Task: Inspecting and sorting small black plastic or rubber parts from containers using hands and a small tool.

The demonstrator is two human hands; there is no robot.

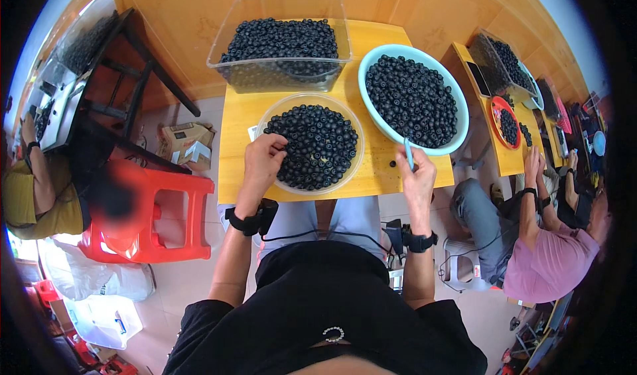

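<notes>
My left hand [264, 165] reaches over the left rim of a round clear tray [361, 151] filled with small black round pieces [317, 136], bead-like with a hole in many. Its thumb and fingertips are pinched together; what lies between them is hidden. My right hand [418, 179] grips a thin light-blue pen-like tool [408, 155], pointing up at the near rim of a light-blue bowl [462, 126]. That bowl is heaped with the same black pieces. One loose black piece [392, 164] rests on the yellow table [249, 113] beside my right hand.
A clear rectangular bin [279, 76] of black pieces stands at the table's back. Left are a red plastic stool [176, 181], a cardboard box [186, 141] and a seated person. At right, other people sit by a second table with a red tray [496, 124]. A cable [318, 232] links my wrist devices.
</notes>
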